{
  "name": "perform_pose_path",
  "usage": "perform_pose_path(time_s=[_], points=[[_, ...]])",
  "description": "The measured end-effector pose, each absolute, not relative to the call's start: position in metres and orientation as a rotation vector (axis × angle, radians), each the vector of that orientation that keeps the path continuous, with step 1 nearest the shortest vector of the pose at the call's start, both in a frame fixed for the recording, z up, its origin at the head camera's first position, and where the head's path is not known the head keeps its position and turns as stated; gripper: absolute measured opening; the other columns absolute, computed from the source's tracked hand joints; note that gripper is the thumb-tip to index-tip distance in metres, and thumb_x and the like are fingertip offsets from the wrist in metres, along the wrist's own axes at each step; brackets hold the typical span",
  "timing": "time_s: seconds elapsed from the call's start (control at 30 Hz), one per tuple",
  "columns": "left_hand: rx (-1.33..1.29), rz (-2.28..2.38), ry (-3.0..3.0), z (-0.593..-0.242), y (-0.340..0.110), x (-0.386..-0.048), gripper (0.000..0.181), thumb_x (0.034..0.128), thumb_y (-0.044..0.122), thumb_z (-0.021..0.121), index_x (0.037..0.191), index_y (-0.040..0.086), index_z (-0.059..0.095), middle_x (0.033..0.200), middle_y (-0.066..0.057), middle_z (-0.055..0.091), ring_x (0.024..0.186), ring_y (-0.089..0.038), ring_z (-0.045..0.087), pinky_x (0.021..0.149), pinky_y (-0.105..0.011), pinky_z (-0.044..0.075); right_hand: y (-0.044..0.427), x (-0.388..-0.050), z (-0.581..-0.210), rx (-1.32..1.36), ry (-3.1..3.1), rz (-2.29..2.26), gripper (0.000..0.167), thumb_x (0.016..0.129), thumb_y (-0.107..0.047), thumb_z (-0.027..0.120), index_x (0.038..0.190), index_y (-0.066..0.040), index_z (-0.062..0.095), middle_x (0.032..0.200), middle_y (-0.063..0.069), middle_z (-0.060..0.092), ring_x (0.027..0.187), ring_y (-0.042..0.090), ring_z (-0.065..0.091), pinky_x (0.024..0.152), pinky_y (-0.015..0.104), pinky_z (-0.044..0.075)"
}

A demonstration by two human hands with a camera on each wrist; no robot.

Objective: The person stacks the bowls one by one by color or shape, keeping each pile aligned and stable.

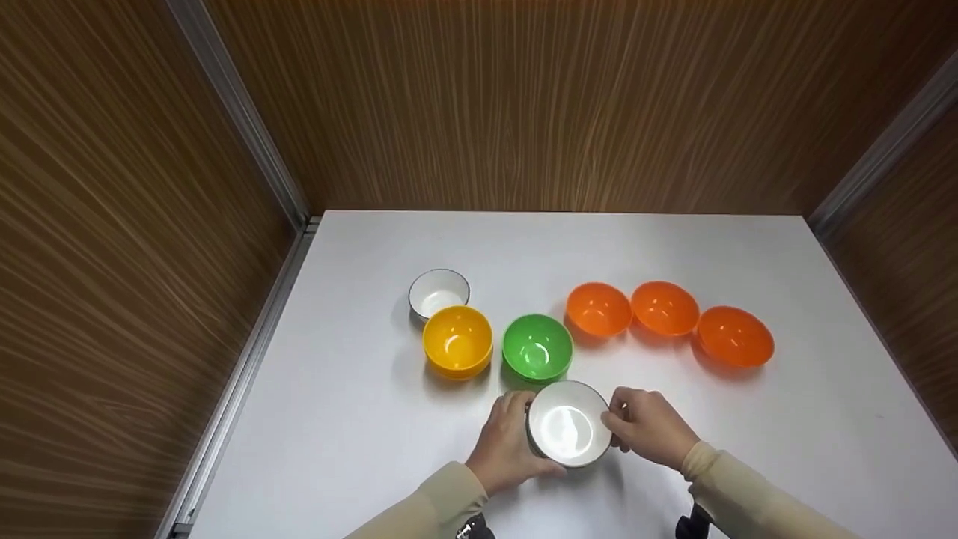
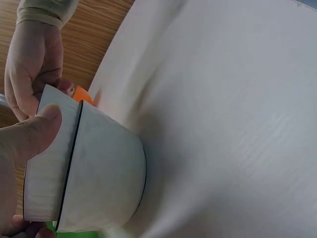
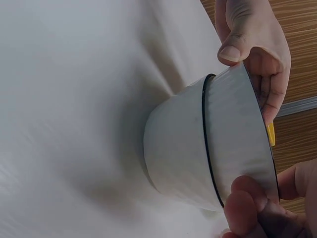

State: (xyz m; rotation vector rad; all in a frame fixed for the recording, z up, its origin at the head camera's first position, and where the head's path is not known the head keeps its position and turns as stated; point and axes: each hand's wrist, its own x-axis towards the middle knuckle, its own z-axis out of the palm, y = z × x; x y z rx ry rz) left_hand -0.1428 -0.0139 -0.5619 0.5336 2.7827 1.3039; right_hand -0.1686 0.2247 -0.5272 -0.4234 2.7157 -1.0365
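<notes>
Two white bowls with dark rims stand one inside the other near the front of the table; the upper bowl (image 1: 569,424) sticks up out of the lower bowl (image 2: 106,166). My left hand (image 1: 510,448) holds the upper one from its left side, thumb and fingers spread round its wall. At the opposite side, my right hand (image 1: 650,425) pinches that same bowl's rim between thumb and fingers. The lower bowl rests on the table, as both wrist views show. Just behind the white pair is a green bowl (image 1: 537,346), close to my left fingertips.
Left of the green bowl stands a yellow bowl (image 1: 457,340), with another white bowl (image 1: 438,292) behind it. Three orange bowls, left (image 1: 599,308), middle (image 1: 664,307) and right (image 1: 735,336), form a row at the right. Wood-grain panels (image 1: 554,105) border the white table (image 1: 337,389).
</notes>
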Motion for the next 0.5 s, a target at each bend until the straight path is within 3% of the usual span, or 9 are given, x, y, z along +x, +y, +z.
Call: perform_pose_path(time_s=[0.5], points=[[0.53, 1.287, 2.802, -0.5709, -0.0156, -0.142, 0.101, 0.0515, 0.038, 0.094, 0.132, 0.008, 0.042, 0.125, -0.002, 0.043, 0.117, -0.017, 0.043, 0.105, -0.034, 0.041, 0.2215, -0.1685, -0.5356, -0.383, 2.711, -1.002, 0.013, 0.087, -0.009, 0.06, 0.074, -0.009, 0.055, 0.052, -0.006, 0.058, 0.046, 0.009, 0.056, 0.042, 0.023, 0.046]])
